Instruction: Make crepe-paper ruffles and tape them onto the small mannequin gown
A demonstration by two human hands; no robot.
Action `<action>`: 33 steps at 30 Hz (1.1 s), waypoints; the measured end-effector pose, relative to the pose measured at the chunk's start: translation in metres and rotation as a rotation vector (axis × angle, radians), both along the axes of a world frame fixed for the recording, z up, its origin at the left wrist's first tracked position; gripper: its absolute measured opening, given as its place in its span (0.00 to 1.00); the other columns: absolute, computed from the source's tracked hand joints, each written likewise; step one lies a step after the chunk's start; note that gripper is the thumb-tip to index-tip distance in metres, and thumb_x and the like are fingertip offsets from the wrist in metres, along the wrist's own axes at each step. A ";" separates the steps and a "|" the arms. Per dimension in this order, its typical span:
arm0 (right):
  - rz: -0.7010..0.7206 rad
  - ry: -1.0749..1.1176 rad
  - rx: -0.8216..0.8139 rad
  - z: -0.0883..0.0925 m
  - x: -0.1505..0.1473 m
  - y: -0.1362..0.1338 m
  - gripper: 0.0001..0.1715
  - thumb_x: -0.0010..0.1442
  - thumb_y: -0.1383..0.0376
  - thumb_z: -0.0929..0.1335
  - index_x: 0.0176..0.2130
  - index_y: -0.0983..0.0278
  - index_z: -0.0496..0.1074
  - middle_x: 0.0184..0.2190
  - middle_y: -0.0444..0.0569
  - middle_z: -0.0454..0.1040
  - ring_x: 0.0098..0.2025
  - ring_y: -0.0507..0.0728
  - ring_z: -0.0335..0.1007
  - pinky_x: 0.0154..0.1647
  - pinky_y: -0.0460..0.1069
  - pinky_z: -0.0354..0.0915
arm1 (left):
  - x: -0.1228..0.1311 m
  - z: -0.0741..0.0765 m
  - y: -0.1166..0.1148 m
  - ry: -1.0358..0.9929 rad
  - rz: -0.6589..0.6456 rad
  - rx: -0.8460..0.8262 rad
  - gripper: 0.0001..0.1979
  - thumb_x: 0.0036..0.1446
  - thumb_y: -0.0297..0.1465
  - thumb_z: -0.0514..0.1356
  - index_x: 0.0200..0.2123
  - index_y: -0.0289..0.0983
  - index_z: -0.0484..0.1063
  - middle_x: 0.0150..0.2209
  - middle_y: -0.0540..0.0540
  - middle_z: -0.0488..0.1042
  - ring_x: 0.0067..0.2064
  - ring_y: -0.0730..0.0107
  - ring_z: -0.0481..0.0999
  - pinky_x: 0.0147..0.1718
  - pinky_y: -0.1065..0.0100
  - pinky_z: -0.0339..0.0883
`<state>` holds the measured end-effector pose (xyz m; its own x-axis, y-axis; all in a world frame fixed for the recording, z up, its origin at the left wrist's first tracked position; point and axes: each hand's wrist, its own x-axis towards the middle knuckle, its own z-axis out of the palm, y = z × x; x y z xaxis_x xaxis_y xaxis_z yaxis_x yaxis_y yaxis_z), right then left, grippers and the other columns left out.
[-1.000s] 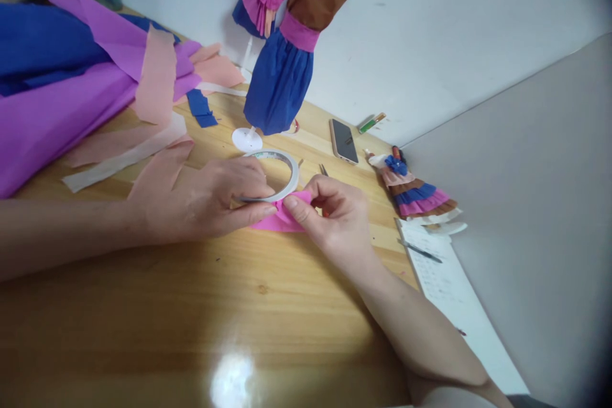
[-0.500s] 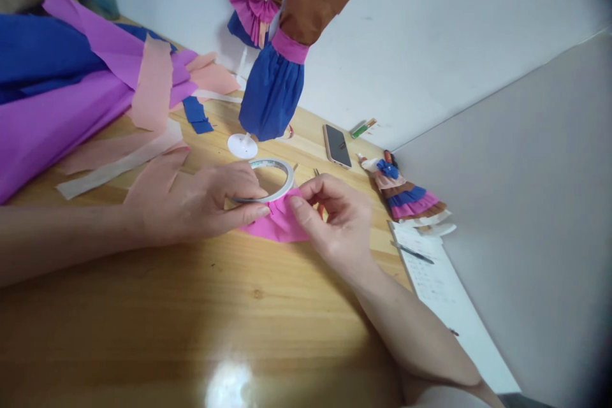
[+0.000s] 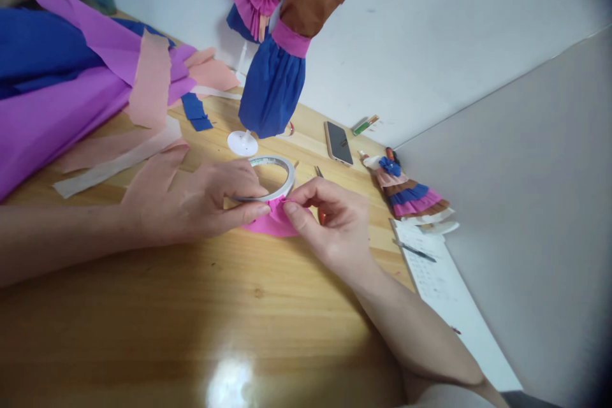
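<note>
A small piece of pink crepe paper (image 3: pixel 268 222) lies pleated on the wooden table (image 3: pixel 201 319), under a white tape roll (image 3: pixel 272 177). My left hand (image 3: pixel 191 204) grips the near side of the roll, with its thumb pressed on the paper's edge. Thumb and forefinger of my right hand (image 3: pixel 329 220) pinch a fold of the pink paper right beside the roll. The far part of the paper is hidden by my fingers.
A paper-dressed doll on a white stand (image 3: pixel 275 70) rises behind the roll. Purple, blue and peach paper sheets (image 3: pixel 71 89) pile at the left. A phone (image 3: pixel 338 142), a second small doll (image 3: pixel 406 194), scissors tips (image 3: pixel 318 172) and a printed sheet with a pen (image 3: pixel 430 268) lie to the right.
My right hand has drawn the spread pink paper back together into a tighter gather against the roll. My left hand has stayed on the roll.
</note>
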<state>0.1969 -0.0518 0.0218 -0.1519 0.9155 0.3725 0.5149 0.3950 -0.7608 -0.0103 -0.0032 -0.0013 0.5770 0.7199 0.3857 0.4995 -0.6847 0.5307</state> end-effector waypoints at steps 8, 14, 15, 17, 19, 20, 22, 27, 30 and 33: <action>-0.068 0.082 -0.096 0.000 -0.002 0.000 0.10 0.55 0.64 0.70 0.24 0.64 0.72 0.20 0.44 0.72 0.22 0.49 0.63 0.21 0.45 0.59 | 0.003 -0.003 0.000 0.120 0.020 0.184 0.19 0.66 0.42 0.51 0.26 0.39 0.69 0.28 0.55 0.69 0.28 0.75 0.61 0.33 0.63 0.45; -0.096 0.177 -0.222 -0.002 -0.004 0.001 0.10 0.53 0.61 0.72 0.25 0.63 0.71 0.20 0.43 0.70 0.21 0.49 0.61 0.20 0.45 0.57 | 0.003 -0.002 -0.001 0.129 0.046 0.219 0.21 0.68 0.43 0.48 0.28 0.40 0.70 0.29 0.55 0.72 0.28 0.75 0.63 0.33 0.63 0.46; -0.094 0.199 -0.247 -0.002 -0.004 0.002 0.11 0.52 0.60 0.72 0.25 0.63 0.70 0.20 0.43 0.70 0.21 0.49 0.60 0.20 0.45 0.57 | 0.003 -0.001 -0.001 0.126 0.052 0.231 0.21 0.68 0.43 0.48 0.28 0.40 0.70 0.29 0.55 0.73 0.28 0.74 0.63 0.34 0.62 0.47; -0.091 0.247 -0.294 -0.003 -0.005 0.003 0.12 0.51 0.59 0.73 0.25 0.63 0.70 0.20 0.43 0.70 0.21 0.49 0.60 0.20 0.45 0.57 | 0.002 -0.001 -0.002 0.127 0.052 0.245 0.20 0.68 0.42 0.50 0.27 0.40 0.70 0.28 0.55 0.72 0.27 0.74 0.63 0.34 0.62 0.47; -0.087 0.304 -0.334 -0.005 -0.005 0.004 0.14 0.50 0.59 0.75 0.24 0.63 0.69 0.20 0.43 0.70 0.22 0.49 0.61 0.21 0.45 0.57 | 0.002 0.000 -0.002 0.135 0.026 0.248 0.18 0.67 0.40 0.52 0.27 0.40 0.69 0.27 0.56 0.71 0.27 0.74 0.64 0.34 0.63 0.48; -0.084 0.337 -0.354 -0.006 -0.005 0.004 0.16 0.49 0.58 0.75 0.24 0.63 0.68 0.20 0.42 0.69 0.22 0.49 0.61 0.22 0.45 0.57 | 0.001 0.000 -0.002 0.145 0.016 0.246 0.17 0.67 0.39 0.52 0.27 0.40 0.70 0.28 0.56 0.71 0.28 0.74 0.65 0.35 0.64 0.49; -0.069 0.408 -0.397 -0.009 -0.006 0.005 0.19 0.48 0.56 0.77 0.24 0.63 0.67 0.19 0.41 0.68 0.22 0.49 0.60 0.22 0.45 0.56 | 0.001 0.000 -0.002 0.162 0.025 0.256 0.18 0.69 0.40 0.50 0.29 0.40 0.71 0.31 0.56 0.74 0.29 0.74 0.67 0.36 0.64 0.51; -0.049 0.498 -0.462 -0.012 -0.005 0.007 0.22 0.46 0.55 0.78 0.23 0.63 0.66 0.19 0.40 0.67 0.21 0.48 0.57 0.22 0.45 0.53 | 0.001 0.001 -0.003 0.173 0.035 0.208 0.17 0.68 0.42 0.51 0.32 0.42 0.73 0.36 0.58 0.78 0.32 0.74 0.72 0.39 0.62 0.52; -0.067 0.436 -0.369 -0.010 -0.005 0.007 0.16 0.48 0.59 0.77 0.25 0.63 0.68 0.21 0.41 0.69 0.23 0.49 0.61 0.24 0.46 0.57 | 0.001 0.001 -0.003 0.177 0.055 0.177 0.16 0.68 0.42 0.52 0.33 0.44 0.74 0.34 0.58 0.78 0.31 0.74 0.71 0.40 0.62 0.52; -0.067 0.345 -0.214 -0.007 -0.005 0.006 0.09 0.51 0.63 0.74 0.27 0.62 0.70 0.23 0.42 0.70 0.25 0.51 0.64 0.26 0.47 0.61 | 0.000 -0.003 -0.002 0.124 0.076 0.153 0.17 0.68 0.42 0.51 0.31 0.43 0.73 0.32 0.57 0.77 0.30 0.74 0.69 0.40 0.63 0.52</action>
